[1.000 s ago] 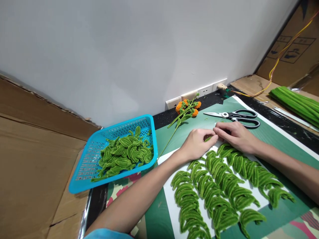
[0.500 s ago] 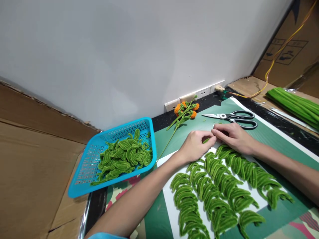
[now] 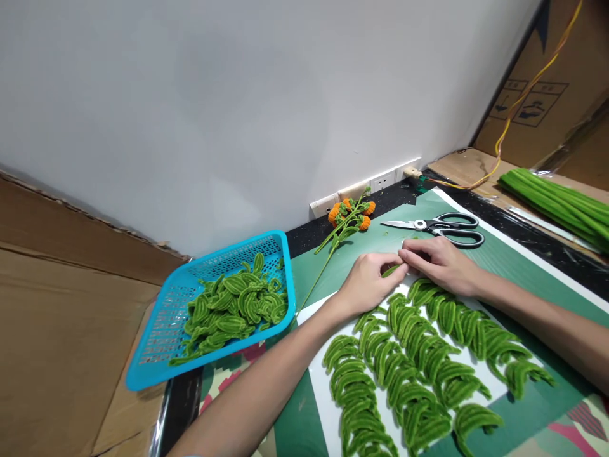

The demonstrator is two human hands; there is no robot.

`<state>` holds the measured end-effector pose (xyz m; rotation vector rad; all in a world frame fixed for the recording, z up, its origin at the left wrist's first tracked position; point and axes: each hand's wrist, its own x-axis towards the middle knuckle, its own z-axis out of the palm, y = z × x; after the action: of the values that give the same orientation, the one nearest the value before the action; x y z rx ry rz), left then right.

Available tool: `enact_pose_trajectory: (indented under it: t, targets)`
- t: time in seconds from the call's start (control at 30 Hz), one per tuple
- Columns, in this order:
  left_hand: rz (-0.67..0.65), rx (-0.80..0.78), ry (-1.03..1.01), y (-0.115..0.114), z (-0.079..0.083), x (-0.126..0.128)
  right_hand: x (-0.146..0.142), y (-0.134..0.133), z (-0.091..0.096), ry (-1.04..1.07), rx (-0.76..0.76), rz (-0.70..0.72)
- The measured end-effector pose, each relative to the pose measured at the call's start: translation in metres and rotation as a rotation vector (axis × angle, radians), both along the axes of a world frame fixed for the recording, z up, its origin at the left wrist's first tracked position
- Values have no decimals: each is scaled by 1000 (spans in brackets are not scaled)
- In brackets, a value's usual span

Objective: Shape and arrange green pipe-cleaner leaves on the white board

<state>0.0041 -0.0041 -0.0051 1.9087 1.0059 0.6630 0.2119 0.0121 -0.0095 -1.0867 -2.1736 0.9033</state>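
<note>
Both my hands meet at the far end of a white sheet. My left hand pinches a fuzzy green pipe-cleaner leaf, only part of which shows between the fingers. The fingers of my right hand are closed at the leaf's tip, touching the left fingertips; what they grip is mostly hidden. Below my hands, curved green leaves lie overlapping in several rows on the sheet. Just beyond my right hand rest open scissors with black and grey handles.
A blue plastic basket heaped with green leaves stands at left. Near the wall sockets lies a stem of orange pipe-cleaner flowers. Long green pipe cleaners are bundled at right, below a yellow cord. Cardboard borders the left side.
The view has shifted slightly, so everything appears a little further left. My hands keep nearly the same pinching pose over the leaf.
</note>
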Motion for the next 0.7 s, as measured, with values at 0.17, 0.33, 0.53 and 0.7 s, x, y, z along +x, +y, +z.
enact_pose_trajectory:
  t: [0.17,0.33,0.53,0.7]
  targets:
    - [5,1,2,0,0,0,1,1,-1,-1,5,-3]
    - [6,-3,14,0,1,-1,1,1,-2,1,0,-4]
    - [31,-1,6,0,3,0,0,0,-1,18,10,-57]
    - [54,-30,-14,1,5,0,1,1,-2,42,20,-96]
